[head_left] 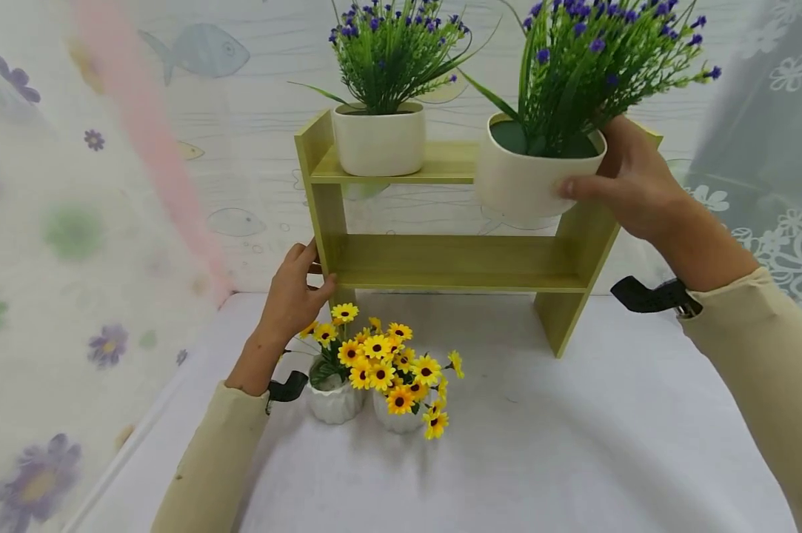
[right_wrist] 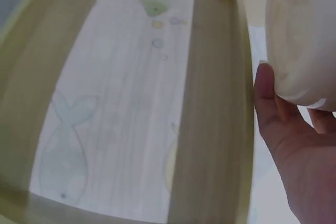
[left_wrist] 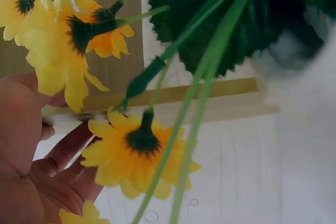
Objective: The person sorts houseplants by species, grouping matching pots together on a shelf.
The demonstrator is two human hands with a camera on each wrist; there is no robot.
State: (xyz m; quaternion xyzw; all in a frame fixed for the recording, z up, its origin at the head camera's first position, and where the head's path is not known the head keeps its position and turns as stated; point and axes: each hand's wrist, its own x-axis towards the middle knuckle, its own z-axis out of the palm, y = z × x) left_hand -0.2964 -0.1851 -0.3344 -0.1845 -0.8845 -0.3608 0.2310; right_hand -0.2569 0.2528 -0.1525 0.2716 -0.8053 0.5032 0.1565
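Fingers (right_wrist: 268, 114) of the right hand (head_left: 637, 181) grip a white pot of purple flowers (head_left: 527, 181), held in front of the top tier (head_left: 450, 159) of a wooden shelf (head_left: 454, 260) whose left side (head_left: 329, 222) the left hand (head_left: 292, 296) clasps, a second purple-flowered pot (head_left: 379, 142) standing up there, two yellow-flowered pots (head_left: 381, 374) below on the white bench (head_left: 540, 437)

Bkgd is fish-print wall (head_left: 254, 133), w/ floral wall (head_left: 61, 259) L, grey curtain (head_left: 760, 111) R, wht tabletop (head_left: 540, 451) below.
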